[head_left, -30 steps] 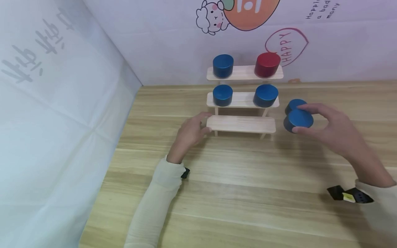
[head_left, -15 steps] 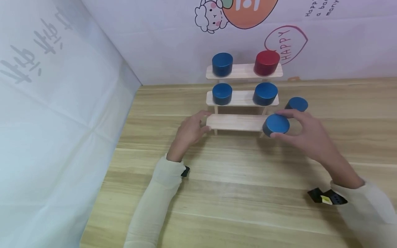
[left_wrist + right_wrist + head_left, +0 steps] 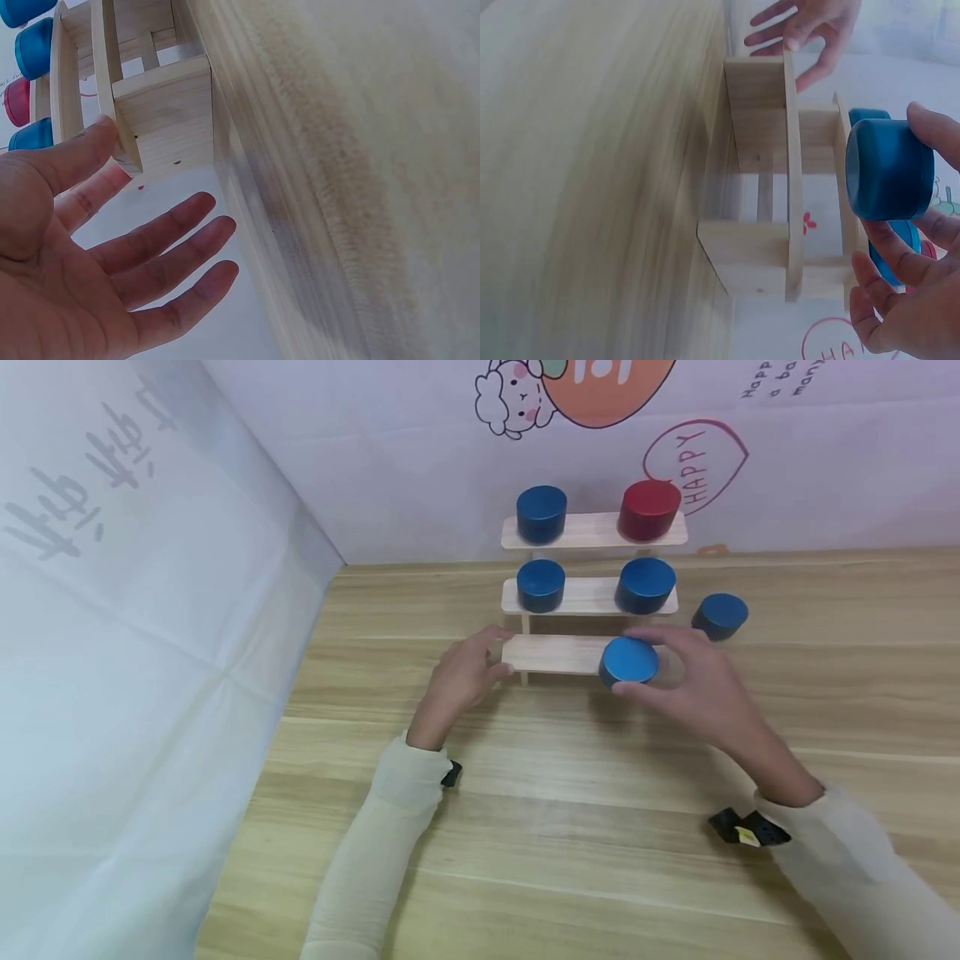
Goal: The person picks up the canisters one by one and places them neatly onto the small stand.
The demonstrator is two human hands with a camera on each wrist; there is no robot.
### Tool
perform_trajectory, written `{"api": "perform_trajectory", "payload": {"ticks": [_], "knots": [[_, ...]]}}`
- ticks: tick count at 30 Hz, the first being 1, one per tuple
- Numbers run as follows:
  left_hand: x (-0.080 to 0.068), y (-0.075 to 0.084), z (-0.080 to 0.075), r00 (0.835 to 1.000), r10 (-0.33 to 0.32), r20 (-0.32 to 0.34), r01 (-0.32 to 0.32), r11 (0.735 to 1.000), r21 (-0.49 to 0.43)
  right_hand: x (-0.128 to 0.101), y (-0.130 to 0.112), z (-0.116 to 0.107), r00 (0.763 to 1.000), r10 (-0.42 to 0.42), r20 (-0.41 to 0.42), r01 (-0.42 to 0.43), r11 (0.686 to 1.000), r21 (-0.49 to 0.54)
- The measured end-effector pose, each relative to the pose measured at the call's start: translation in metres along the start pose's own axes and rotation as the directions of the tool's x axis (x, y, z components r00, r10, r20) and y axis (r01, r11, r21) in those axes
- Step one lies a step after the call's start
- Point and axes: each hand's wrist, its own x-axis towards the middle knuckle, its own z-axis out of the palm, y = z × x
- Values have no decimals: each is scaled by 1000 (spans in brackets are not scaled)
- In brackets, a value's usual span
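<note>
A three-step wooden rack (image 3: 558,653) stands against the back wall. At the left end of its lowest step, my left hand (image 3: 461,672) pinches the board between thumb and forefinger; the other fingers (image 3: 176,262) spread loosely below. My right hand (image 3: 701,685) holds a round blue tin (image 3: 628,660) by its sides, over the right part of that step. In the right wrist view a gap shows between this tin (image 3: 891,169) and the board. A blue tin (image 3: 541,514) and a red tin (image 3: 649,511) sit on the top step, two blue tins (image 3: 645,586) on the middle one.
Another blue tin (image 3: 720,616) stands on the wooden table (image 3: 525,843), right of the rack. A printed white cloth (image 3: 405,485) covers the back, and a white cloth wall (image 3: 150,693) rises on the left.
My right hand has carried the blue tin leftward from beside the rack to over the lowest step. The left hand stays at the step's left end.
</note>
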Motion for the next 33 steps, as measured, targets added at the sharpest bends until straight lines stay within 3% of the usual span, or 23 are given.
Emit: {"api": "perform_trajectory", "payload": {"ticks": [23, 33], "knots": [[-1, -7, -4, 1000, -5, -2, 5, 1000, 0, 36, -20, 43, 999, -30, -19, 30, 999, 27], [3, -3, 1, 1000, -14, 11, 14, 1000, 14, 44, -21, 56, 998, -62, -16, 63, 998, 18]]}}
